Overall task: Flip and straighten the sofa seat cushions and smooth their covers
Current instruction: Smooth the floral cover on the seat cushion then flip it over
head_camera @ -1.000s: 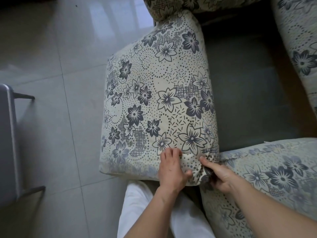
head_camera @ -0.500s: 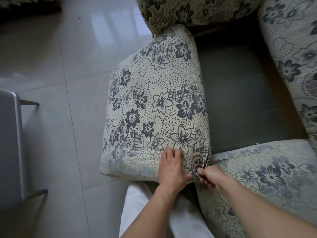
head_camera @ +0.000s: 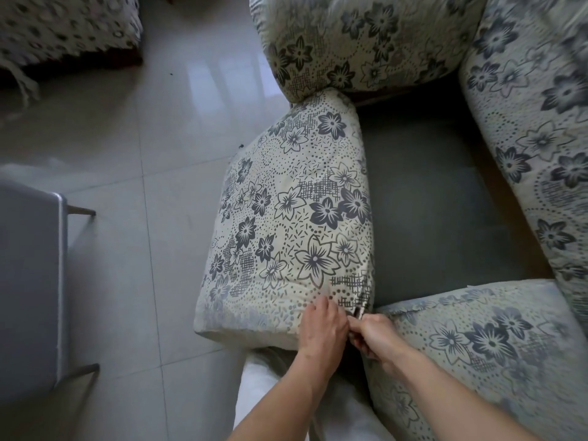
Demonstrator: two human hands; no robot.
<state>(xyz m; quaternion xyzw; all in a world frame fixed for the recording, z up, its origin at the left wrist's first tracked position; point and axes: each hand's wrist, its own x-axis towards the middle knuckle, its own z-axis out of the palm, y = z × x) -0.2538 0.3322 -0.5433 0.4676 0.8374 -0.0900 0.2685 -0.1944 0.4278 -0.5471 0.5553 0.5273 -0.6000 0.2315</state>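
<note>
A cream seat cushion [head_camera: 292,224] with dark blue flowers stands tilted, half off the sofa's front over the floor. My left hand [head_camera: 321,324] grips the cover at its near right corner. Touching it, my right hand [head_camera: 372,332] pinches the cover's edge at that same corner, where a small dark tab shows. A second floral seat cushion [head_camera: 496,342] lies in place on the sofa at the right, under my right forearm. The bare dark sofa base [head_camera: 439,198] shows where the tilted cushion was.
The floral armrest [head_camera: 359,39] rises behind the cushion and the back cushion [head_camera: 534,128] runs along the right. A grey metal-framed table [head_camera: 28,281] stands at the left on the glossy tiled floor [head_camera: 127,122]. Another floral seat [head_camera: 63,27] sits far left. My white-trousered leg [head_camera: 273,402] is below.
My right hand has moved left and closed against my left hand at the cushion's corner. The view has shifted, so more of the armrest and back cushion shows.
</note>
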